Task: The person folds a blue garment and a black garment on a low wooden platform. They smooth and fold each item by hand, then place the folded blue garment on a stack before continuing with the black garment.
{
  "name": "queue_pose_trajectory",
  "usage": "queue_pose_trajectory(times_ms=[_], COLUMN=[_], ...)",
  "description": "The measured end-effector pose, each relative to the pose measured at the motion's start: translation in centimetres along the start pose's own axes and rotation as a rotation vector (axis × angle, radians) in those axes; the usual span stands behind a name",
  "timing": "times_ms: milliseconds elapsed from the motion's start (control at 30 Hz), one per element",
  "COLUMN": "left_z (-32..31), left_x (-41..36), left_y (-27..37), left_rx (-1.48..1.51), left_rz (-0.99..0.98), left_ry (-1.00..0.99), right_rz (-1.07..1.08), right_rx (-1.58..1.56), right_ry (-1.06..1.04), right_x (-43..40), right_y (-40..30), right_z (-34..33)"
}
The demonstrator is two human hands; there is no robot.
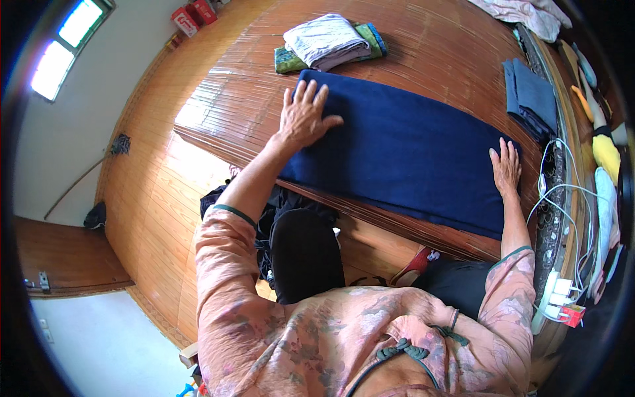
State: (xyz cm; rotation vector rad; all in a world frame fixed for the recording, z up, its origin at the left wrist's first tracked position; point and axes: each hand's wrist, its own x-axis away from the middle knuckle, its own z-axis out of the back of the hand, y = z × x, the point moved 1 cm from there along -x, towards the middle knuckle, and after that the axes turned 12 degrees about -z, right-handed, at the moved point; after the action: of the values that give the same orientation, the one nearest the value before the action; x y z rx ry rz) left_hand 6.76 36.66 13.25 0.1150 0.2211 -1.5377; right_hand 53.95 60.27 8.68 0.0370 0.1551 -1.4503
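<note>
A navy blue folded cloth [407,149] lies flat before me on a bamboo-slat mat [426,59]. On its far left end rests my left hand [305,114], palm down with the fingers apart and the thumb out to the side. At the cloth's right end my right hand [506,166] lies palm down, its fingers slightly spread. Neither hand grips anything. The cloth looks smooth on top, and layered edges show along its near side.
Beyond the cloth sit a folded white cloth [327,39] and a green patterned cloth [290,60] beneath it. Folded blue-grey fabric [531,94] lies at the right. White cables [565,186] run to a power strip [548,300]. Dark clothing [263,223] hangs below the mat's near edge.
</note>
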Motion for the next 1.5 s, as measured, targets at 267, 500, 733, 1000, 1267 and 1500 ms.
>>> queue_pose_trajectory(times_ms=[267,500,733,1000,1267,1500], left_z=[-0.5,-1.4,-0.6,-3.1,-2.4,-3.9], left_x=[0.8,0.4,-4.3,-8.7,-8.0,-6.3], left_y=[-0.2,-0.8,1.9,5.6,4.5,1.3], left_rx=[0.121,0.118,0.088,0.094,0.048,0.016], left_rz=[0.148,0.319,0.061,-0.055,-0.041,-0.021], left_ry=[-0.015,-0.049,-0.039,-0.140,-0.191,-0.121], right_rz=[-0.029,-0.040,0.176,0.543,0.338,-0.211], right_rx=[-0.007,-0.057,-0.103,-0.349,-0.174,-0.089], right_ry=[-0.017,-0.065,0.248,0.139,0.105,-0.111], right_x=[0.2,0.3,0.4,3.7,1.2,2.2], right_y=[-0.4,-1.8,-8.5,-26.0,-12.3,6.2], right_z=[0.8,1.1,5.1,-0.3,0.6,0.4])
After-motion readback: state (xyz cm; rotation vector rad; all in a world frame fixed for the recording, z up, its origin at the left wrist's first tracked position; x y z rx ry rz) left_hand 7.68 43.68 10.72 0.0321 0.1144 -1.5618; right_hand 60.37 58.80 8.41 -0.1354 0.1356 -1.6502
